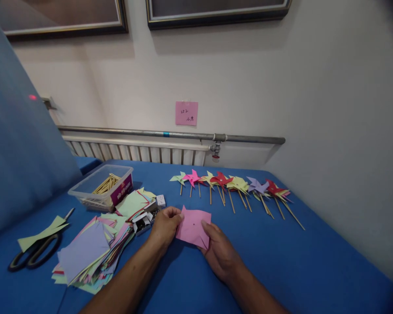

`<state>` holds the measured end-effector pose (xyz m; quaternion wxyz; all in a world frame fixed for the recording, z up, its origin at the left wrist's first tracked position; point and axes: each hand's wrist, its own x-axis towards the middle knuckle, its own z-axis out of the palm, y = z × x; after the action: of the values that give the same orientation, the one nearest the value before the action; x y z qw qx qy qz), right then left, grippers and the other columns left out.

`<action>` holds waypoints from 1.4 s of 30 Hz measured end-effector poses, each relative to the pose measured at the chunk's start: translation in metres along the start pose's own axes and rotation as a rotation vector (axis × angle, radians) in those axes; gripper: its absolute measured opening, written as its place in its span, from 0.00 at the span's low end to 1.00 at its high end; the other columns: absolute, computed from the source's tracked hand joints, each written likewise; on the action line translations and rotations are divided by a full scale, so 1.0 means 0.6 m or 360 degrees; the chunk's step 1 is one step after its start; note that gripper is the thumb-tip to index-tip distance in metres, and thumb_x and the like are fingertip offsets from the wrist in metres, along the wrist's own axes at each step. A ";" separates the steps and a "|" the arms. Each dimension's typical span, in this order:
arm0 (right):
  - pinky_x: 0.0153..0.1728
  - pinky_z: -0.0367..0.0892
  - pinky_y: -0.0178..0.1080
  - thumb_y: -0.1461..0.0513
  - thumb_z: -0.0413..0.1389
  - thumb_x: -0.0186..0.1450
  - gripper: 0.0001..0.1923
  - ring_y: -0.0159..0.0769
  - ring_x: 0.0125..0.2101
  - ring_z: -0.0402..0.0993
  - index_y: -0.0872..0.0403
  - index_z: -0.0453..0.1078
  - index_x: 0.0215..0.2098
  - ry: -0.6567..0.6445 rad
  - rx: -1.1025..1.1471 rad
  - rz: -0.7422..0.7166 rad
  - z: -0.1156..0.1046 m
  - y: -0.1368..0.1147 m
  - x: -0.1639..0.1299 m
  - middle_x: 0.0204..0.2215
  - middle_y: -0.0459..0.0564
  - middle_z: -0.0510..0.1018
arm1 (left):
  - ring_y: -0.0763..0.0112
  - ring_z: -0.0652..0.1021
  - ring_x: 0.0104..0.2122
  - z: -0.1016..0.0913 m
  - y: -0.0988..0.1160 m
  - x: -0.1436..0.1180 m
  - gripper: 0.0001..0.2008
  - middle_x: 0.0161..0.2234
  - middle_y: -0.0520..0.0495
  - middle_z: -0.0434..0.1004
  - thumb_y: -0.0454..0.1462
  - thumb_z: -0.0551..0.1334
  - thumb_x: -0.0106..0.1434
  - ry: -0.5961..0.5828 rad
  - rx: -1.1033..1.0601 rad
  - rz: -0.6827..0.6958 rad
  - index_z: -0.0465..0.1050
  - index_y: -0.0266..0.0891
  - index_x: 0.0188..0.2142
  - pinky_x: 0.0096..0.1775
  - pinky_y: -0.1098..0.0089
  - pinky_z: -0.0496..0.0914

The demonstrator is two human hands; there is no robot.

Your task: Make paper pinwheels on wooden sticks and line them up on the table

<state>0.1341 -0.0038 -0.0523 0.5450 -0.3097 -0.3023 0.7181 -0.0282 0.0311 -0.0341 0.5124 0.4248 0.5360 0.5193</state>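
A pink paper square with cuts running in from its corners and a small dark dot at its middle is held up over the blue table. My left hand pinches its left edge. Around its right edge my right hand is closed, thumb on the front face and fingers mostly hidden behind. Just left of my left hand lie small open boxes with dark pins inside. Past them spreads a pile of coloured paper sheets, a purple one on top.
Finished paper pinwheels on sticks lie in a row at the back right. A clear plastic tub holds wooden sticks at the left. Black-handled scissors lie under green paper. A metal pipe runs along the wall.
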 end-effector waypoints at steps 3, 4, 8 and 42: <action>0.57 0.75 0.53 0.44 0.68 0.65 0.24 0.54 0.56 0.81 0.54 0.82 0.47 -0.0088 0.0088 0.0123 0.003 -0.007 0.000 0.48 0.58 0.88 | 0.76 0.63 0.20 0.000 0.002 -0.001 0.14 0.18 0.55 0.68 0.45 0.74 0.44 0.0010 0.0015 -0.0032 0.74 0.39 0.23 0.26 0.72 0.53; 0.57 0.74 0.53 0.42 0.66 0.67 0.25 0.54 0.58 0.80 0.54 0.82 0.49 -0.0130 0.0100 0.0153 0.004 -0.010 0.000 0.50 0.59 0.88 | 0.76 0.63 0.20 0.000 0.002 -0.001 0.14 0.17 0.56 0.68 0.44 0.74 0.44 0.0014 0.0017 -0.0038 0.74 0.39 0.23 0.26 0.72 0.53; 0.60 0.71 0.54 0.42 0.64 0.69 0.26 0.54 0.61 0.77 0.53 0.82 0.50 -0.0217 0.0114 0.0182 0.007 -0.015 0.002 0.52 0.58 0.87 | 0.76 0.64 0.20 -0.001 0.002 0.000 0.16 0.18 0.55 0.69 0.46 0.75 0.43 0.0019 0.0023 -0.0046 0.75 0.39 0.23 0.27 0.72 0.54; 0.49 0.78 0.50 0.56 0.72 0.62 0.14 0.52 0.50 0.84 0.53 0.81 0.43 -0.0019 0.0033 0.0019 -0.016 0.003 0.013 0.42 0.55 0.89 | 0.77 0.64 0.19 -0.003 -0.007 -0.001 0.25 0.18 0.56 0.69 0.52 0.80 0.39 -0.0078 -0.0187 -0.0193 0.73 0.39 0.24 0.25 0.72 0.56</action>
<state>0.1388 0.0045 -0.0603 0.5422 -0.3016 -0.2962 0.7262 -0.0296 0.0299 -0.0380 0.5800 0.3733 0.5166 0.5074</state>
